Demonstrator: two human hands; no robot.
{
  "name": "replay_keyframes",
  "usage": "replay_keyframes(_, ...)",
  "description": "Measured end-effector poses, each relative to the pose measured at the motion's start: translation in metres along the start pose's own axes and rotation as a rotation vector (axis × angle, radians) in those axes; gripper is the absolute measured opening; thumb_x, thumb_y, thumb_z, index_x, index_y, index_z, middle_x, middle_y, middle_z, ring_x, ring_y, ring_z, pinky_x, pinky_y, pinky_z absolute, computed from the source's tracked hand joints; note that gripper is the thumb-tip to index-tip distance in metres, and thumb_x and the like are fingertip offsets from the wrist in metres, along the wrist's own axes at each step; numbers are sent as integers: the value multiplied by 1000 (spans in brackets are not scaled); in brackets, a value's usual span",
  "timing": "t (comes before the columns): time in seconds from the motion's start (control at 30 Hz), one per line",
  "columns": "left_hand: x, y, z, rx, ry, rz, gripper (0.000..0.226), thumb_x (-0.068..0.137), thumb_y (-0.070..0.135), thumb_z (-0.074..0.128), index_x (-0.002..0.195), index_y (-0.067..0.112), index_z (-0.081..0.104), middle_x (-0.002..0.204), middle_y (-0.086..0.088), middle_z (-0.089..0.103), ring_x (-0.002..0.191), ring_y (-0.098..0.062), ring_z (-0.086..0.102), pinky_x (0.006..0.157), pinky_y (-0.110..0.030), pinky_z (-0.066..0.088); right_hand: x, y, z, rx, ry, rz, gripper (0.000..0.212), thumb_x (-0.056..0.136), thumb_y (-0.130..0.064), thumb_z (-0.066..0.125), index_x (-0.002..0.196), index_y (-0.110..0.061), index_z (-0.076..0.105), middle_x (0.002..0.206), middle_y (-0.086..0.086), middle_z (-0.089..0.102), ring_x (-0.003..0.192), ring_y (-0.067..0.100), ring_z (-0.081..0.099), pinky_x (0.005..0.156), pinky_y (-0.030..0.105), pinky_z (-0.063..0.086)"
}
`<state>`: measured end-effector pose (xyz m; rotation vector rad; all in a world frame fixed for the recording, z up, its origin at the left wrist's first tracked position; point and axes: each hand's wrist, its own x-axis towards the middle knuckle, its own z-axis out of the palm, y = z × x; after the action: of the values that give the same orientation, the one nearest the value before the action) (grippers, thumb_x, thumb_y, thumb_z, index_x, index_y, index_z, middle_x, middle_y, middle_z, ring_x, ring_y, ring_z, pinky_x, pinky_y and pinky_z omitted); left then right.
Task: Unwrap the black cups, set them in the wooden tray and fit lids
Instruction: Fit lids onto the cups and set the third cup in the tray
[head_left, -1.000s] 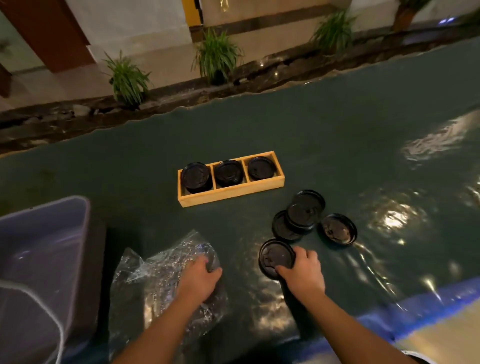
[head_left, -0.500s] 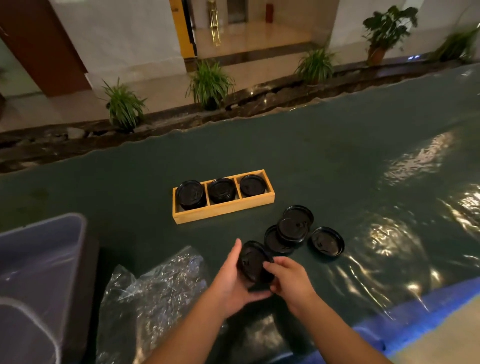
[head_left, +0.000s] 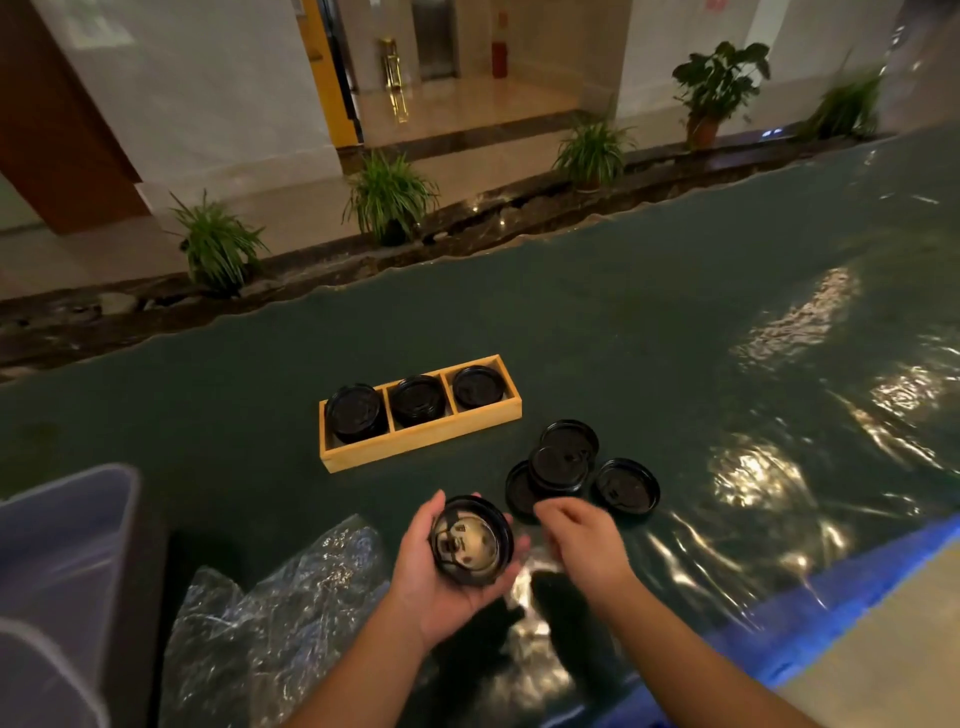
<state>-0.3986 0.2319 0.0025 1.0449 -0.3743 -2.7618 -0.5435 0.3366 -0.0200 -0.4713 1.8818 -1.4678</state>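
Head view, wooden tray (head_left: 421, 448) holding 3 lidded black cups (head_left: 417, 399)

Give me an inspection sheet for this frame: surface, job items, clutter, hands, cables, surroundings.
Surface: table under a glossy green cover.
Job's things: tray with three lidded cups; four loose lids right of it, some overlapping; one lid in hand.
Clutter: plastic wrap, grey bin at left.
Hands: left hand holds the lid; right hand beside it, holds nothing, fingers loosely curled.
Cables: nothing seen.
Surroundings: potted plants, tiled hall beyond.
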Motion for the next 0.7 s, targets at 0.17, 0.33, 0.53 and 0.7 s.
replay_keyframes(0.17, -1, -1, 8, -111, -51, 41, 56, 76, 54, 66, 106, 6, 72, 112, -23, 68, 97, -45, 67, 63, -48, 59, 51, 8, -38, -789, 90, -251, 35, 87, -25, 63, 121, -18, 64, 115, 1, 67, 106, 21, 61, 87, 32, 48)
replay_keyframes(0.33, -5, 9, 23, -107, -104, 93, 48, 81, 56, 61, 96, 13, 77, 115, -22, 67, 101, -44, 65, 67, -49, 60, 92, 14, -49, -1326, -113, -336, 68, 86, -25, 57, 149, -26, 29, 158, -2, 30, 139, 26, 32, 107, 44, 36)
replay_keyframes(0.53, -17, 28, 28, -67, -88, 152, 53, 81, 56, 60, 102, 10, 75, 119, -21, 67, 106, -46, 65, 71, -52, 60, 108, 22, -28, -1500, -184, -246, 78, 90, -20, 55, 153, -30, 11, 164, -6, 7, 147, 26, 10, 112, 47, 26)
replay_keyframes(0.7, -20, 32, 18, -79, -125, 144, 62, 84, 60, 57, 101, 4, 77, 121, -22, 67, 113, -47, 62, 81, -63, 55, 108, 23, -18, -1504, -63, -302, 66, 91, -17, 52, 149, -31, 24, 158, -5, 28, 141, 27, 25, 106, 44, 32)
